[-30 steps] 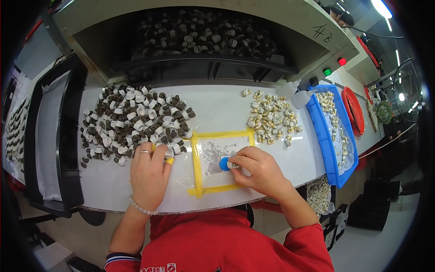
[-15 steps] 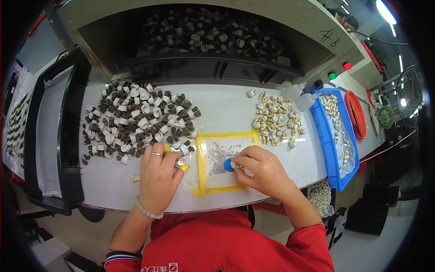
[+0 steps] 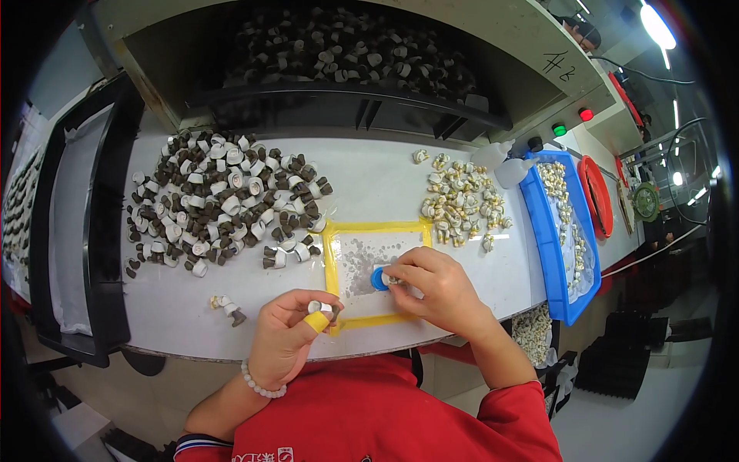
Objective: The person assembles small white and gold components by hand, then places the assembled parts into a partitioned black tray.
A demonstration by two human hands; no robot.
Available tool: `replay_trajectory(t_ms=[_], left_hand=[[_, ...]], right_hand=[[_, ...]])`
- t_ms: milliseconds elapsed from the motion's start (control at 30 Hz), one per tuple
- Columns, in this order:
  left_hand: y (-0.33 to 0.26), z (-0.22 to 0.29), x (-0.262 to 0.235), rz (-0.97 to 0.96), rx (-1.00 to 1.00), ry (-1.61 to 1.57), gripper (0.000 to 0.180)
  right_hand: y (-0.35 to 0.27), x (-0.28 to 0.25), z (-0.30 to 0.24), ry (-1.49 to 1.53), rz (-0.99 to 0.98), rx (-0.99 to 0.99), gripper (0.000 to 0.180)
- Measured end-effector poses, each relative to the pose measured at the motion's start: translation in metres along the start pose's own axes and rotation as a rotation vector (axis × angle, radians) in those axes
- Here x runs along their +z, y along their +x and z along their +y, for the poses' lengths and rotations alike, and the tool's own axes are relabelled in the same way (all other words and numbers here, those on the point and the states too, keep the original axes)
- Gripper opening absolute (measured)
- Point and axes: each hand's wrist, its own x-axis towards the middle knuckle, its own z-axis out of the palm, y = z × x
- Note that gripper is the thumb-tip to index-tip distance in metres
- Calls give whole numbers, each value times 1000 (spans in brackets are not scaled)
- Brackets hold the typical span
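My left hand [image 3: 289, 335] holds a small white-and-dark part [image 3: 319, 308] between thumb and fingers at the near edge of the white bench; its thumb wears a yellow cot. My right hand [image 3: 435, 286] pinches a small pale part [image 3: 394, 279] against a blue round cap [image 3: 379, 278] on the yellow-taped square [image 3: 339, 254]. A large heap of dark and white parts [image 3: 219, 204] lies left of the square. A smaller heap of cream parts [image 3: 462, 204] lies to its right.
A blue tray [image 3: 543, 231] with cream parts sits at the right, two white squeeze bottles [image 3: 504, 163] beside it. A black frame with a white sheet [image 3: 73, 231] stands at left. A dark hopper [image 3: 339, 46] full of parts rises behind. Two loose parts [image 3: 229, 307] lie near my left hand.
My left hand drew back from the heap toward the bench's near edge with a part in its fingers. My right hand stayed at the blue cap.
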Motion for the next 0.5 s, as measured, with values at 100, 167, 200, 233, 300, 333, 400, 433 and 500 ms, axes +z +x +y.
replay_trajectory(t_ms=[100,167,200,233,300,333,400,433,500], left_hand=[[-1,-8,3,-9,-29,-19,20],[-1,-13,4,-57,-22,-112,29],[-1,-14,7,-57,-22,-115,29],[-1,-15,11,-23,-33,-133,31],[0,-16,13,12,-43,-154,34],[0,-16,11,-13,-63,-123,33],[-1,-16,7,-38,-82,-95,33],[-3,-16,4,-53,-98,-52,34],[-5,-17,3,-65,-111,-12,35]], right_hand=[[0,-2,-5,31,65,3,23],[-1,-1,-3,18,41,5,24],[-1,0,-1,5,19,6,24],[-1,-1,-2,4,16,6,24],[-3,-1,-4,146,54,106,25],[-4,0,-4,145,50,106,25],[-6,2,-4,299,81,170,25],[-7,2,-4,298,79,169,25],[-8,3,-3,374,81,225,24]])
